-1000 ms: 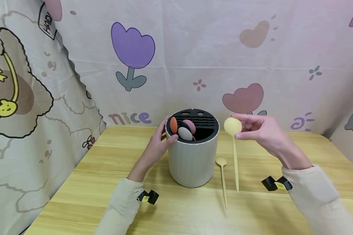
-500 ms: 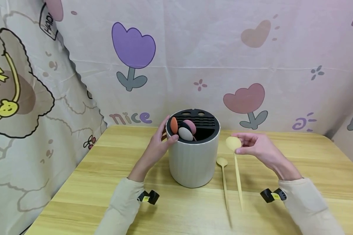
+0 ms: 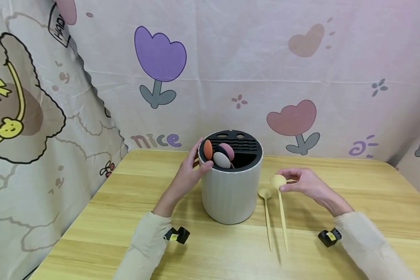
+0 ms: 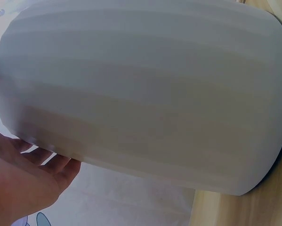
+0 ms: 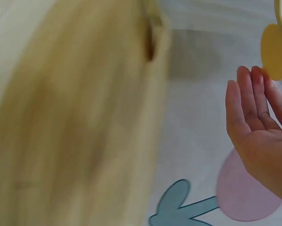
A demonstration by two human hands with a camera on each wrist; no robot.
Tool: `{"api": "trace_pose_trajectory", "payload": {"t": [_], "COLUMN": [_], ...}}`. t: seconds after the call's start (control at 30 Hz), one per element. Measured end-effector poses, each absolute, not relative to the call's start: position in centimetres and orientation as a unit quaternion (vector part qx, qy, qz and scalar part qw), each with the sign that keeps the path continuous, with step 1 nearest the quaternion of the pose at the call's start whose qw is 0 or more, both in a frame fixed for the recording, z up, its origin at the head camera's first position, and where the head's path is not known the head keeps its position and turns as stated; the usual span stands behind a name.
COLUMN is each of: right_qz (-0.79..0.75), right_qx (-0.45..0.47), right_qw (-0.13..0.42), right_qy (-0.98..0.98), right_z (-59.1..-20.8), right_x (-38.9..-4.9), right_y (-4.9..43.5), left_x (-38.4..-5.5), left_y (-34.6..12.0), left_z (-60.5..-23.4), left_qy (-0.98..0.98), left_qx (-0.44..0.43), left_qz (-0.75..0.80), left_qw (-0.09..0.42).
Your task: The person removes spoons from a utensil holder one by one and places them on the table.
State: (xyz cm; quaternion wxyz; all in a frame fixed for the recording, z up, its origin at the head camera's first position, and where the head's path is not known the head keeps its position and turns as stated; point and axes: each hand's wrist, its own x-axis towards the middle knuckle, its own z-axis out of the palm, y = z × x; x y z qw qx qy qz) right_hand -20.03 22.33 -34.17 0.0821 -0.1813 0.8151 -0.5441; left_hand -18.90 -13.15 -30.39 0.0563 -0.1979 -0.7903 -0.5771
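Observation:
A whitish ribbed utensil holder (image 3: 230,196) with a black slotted top stands on the wooden table. At its upper left rim, my left hand (image 3: 187,171) grips it, thumb over the front edge and fingers along the side; the left wrist view shows these fingers (image 4: 68,172) against the wall. My right hand (image 3: 308,186), right of the holder, pinches a long pale yellow spoon (image 3: 282,219) by its round head, handle pointing toward me. Between holder and right hand lies a second, similar spoon (image 3: 265,194). In the right wrist view the held spoon's head (image 5: 274,52) shows partly.
Orange, pink and grey-white utensil ends (image 3: 222,160) stick out of the holder's left part. Beside them is a dark open compartment (image 3: 245,159). A printed cloth (image 3: 217,46) hangs behind the table (image 3: 336,182) and along its left side.
My right hand has come down toward the table with the spoon, bringing it alongside the other spoon. My left hand stays on the holder's rim.

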Motion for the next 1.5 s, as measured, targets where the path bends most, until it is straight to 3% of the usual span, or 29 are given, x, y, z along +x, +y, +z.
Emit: {"api": "trace_pose_trajectory", "payload": {"t": [0.6,1.5], "right_qz": [-0.439,-0.41], "right_qx": [-0.157,-0.176], "right_qw": [0.119,0.126], "right_qy": [0.877,0.886], "right_z": [-37.8,-38.3], "right_x": [-22.0,-22.0], "right_y": [23.6,22.9], "left_x": [-18.8,-18.8], "left_y": [-13.1,-13.2], "left_z": [-30.3,-30.4], "left_qy": [-0.791,-0.791], "left_qx": [-0.195,-0.197], "left_qz": [-0.578,-0.576], "left_qw": [0.056,0.061]}}
